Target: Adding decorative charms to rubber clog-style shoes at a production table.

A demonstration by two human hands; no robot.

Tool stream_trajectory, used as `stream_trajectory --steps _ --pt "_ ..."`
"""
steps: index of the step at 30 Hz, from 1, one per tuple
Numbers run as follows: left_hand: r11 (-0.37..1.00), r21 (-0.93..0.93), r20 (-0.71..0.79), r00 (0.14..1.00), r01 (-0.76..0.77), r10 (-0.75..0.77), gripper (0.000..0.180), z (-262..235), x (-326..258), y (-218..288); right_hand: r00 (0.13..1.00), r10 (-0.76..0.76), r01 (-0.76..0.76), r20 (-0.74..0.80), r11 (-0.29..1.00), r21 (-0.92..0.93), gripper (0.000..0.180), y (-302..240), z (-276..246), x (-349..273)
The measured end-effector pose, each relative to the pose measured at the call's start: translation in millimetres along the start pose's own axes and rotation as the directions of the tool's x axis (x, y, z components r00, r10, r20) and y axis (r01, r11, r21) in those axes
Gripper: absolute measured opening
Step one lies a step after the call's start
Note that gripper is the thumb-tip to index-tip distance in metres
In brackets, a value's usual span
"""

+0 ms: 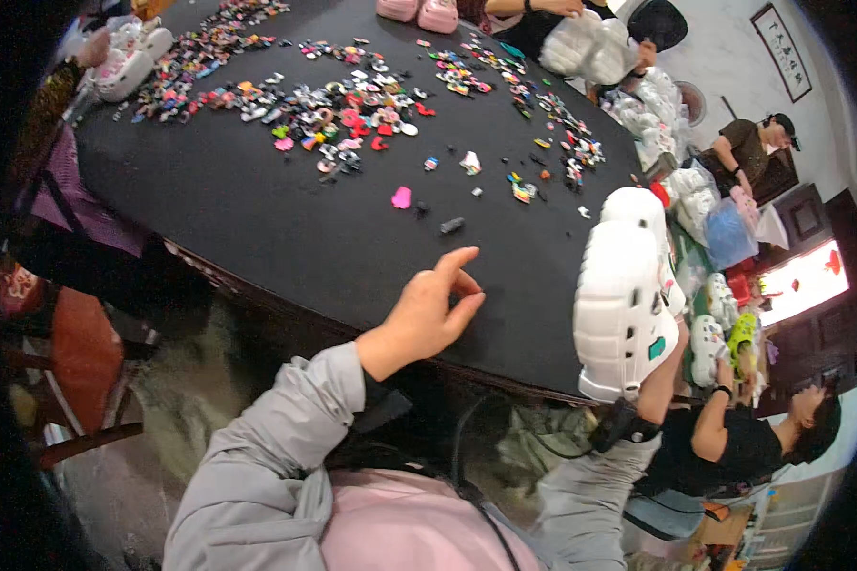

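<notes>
In my right hand (664,379) is a white clog (619,295), held up at the table's right edge with its sole turned left. Most of that hand is hidden behind the shoe. Along the clog's side are dark vent holes and a green charm (657,348). My left hand (427,312) hovers over the table's near edge, thumb and index finger apart and nothing visible between them. Beyond it lie a small dark grey charm (452,226), a bright pink charm (402,197) and a white charm (470,164).
The black table (257,219) carries heaps of colourful shoe charms (343,109). Pink clogs (436,14) stand at the far edge. Other people handle white clogs at the far left (133,62) and far right (581,43). Bagged shoes (657,105) line the right side. A wooden chair (86,352) stands left.
</notes>
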State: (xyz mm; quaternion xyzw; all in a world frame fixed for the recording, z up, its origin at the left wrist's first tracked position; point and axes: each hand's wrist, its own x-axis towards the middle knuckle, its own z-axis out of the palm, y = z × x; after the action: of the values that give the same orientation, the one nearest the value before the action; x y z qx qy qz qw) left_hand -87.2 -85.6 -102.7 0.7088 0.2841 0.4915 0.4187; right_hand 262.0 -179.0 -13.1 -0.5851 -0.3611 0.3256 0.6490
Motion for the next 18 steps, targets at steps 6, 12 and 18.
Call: stream_trajectory --steps 6,12,18 --pt "1.000 0.006 -0.221 0.975 -0.017 0.018 0.046 4 -4 -5 0.817 -0.241 0.571 0.523 0.465 -0.677 0.024 -13 80 -27" --pt "0.998 -0.048 -0.110 0.992 0.052 -0.057 0.041 -2 -5 -2 0.786 -0.183 0.616 0.590 0.301 -0.728 0.031 1 91 -29" --pt "0.922 0.371 0.366 0.930 -0.113 -0.033 0.032 -71 14 23 0.742 -0.126 0.668 0.658 0.059 -0.742 0.041 3 74 -35"
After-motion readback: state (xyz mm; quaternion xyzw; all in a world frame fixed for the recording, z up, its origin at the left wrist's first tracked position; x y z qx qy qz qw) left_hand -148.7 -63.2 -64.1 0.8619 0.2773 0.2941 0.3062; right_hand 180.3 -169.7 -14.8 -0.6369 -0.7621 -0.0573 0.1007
